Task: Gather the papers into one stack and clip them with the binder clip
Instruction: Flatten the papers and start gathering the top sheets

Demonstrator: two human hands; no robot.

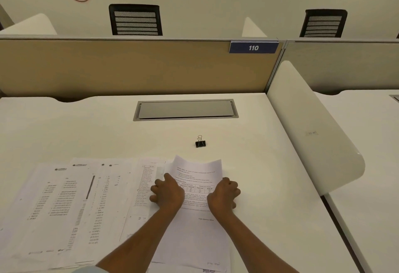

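- Task looked early on: papers not yet one stack, clip not on.
- Left hand [167, 193] and right hand [224, 195] gripped the top sheet [197, 172] by its two side edges, fingers curled around them; its far end was bowed up off the desk [108, 134].
- That sheet sat at the right end of the spread, overlapping its neighbours.
- Other papers [64, 197] lay fanned out to the left, overlapping, edges not squared. Roughly 4–5 sheets showing there, plus the held one; exact count can't be told w/ the overlaps, and more may lie under the held sheet.
- Binder clip [200, 142]: 1, black w/ wire handles, sitting alone on the desk beyond the papers, apart from both hands and touching no sheet.
- Done so far, by my read: nothing finished; only the first sheet taken up.
- Left to do: pull the rest under or onto it, square the edges, fetch the clip, press it onto one edge.
- Hands: 2, both busy on the same sheet.
- Also in view: 1 cable tray lid [185, 109] set in the desk, 1 number plate [253, 47] reading 110 on the partition, 2 chair backs behind it.
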